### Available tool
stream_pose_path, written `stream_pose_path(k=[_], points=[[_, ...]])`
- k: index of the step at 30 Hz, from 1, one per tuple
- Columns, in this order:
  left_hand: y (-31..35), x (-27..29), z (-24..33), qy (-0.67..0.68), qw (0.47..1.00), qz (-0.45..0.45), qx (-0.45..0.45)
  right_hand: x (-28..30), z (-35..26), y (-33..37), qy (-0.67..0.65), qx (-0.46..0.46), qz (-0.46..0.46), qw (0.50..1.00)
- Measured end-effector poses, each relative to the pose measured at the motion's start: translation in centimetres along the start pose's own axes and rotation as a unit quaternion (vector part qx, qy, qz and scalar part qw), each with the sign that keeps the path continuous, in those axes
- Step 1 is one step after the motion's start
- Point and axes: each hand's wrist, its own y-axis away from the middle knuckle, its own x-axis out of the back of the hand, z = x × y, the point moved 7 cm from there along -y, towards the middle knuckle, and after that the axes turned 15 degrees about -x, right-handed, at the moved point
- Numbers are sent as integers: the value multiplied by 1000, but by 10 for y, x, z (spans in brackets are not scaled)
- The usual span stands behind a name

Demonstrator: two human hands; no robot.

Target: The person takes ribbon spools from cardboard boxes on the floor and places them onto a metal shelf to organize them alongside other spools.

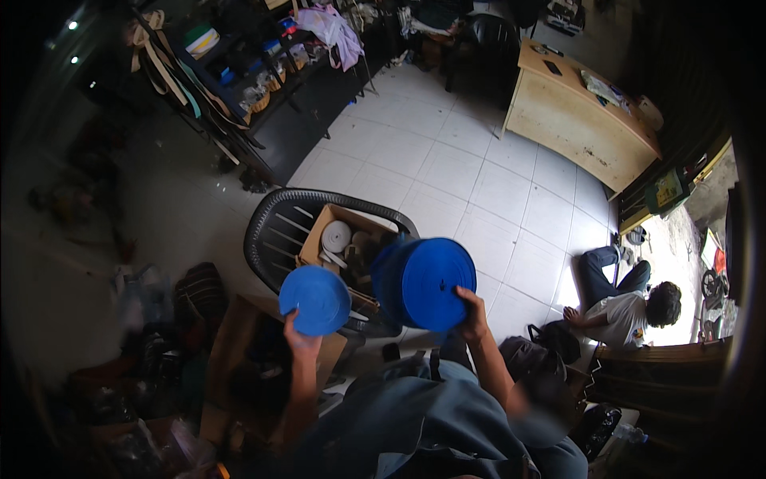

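My left hand (303,342) grips the lower rim of a flat, light blue disc (316,297), which looks like a coiled roll or a lid. In my right hand (472,316) is a larger, dark blue drum-shaped thing (435,279). Its round face has a small dark mark near the middle, and my fingers wrap its right edge; whether it is a roll or a tub I cannot tell. Just beyond both hands, an open cardboard box (313,243) sits on a black plastic chair (267,227). A white roll (336,236) and other rolls lie inside, partly hidden behind the blue things.
Straps hang from a dark rack (295,128) at the far left. A wooden desk (566,116) stands at the far right. Near the bright doorway, a person (618,315) sits on the tiled floor beside a black bag (554,342). Cardboard and dark bundles (203,295) crowd my left side.
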Motion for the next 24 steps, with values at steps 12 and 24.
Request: stream_pose_path(k=[12,24], points=[[30,-255,-305,126,951,-125,255,55,-236,35,101,116,67,986],[-19,-343,-441,9,943,-141,303,106,-371,-30,282,53,188,939]])
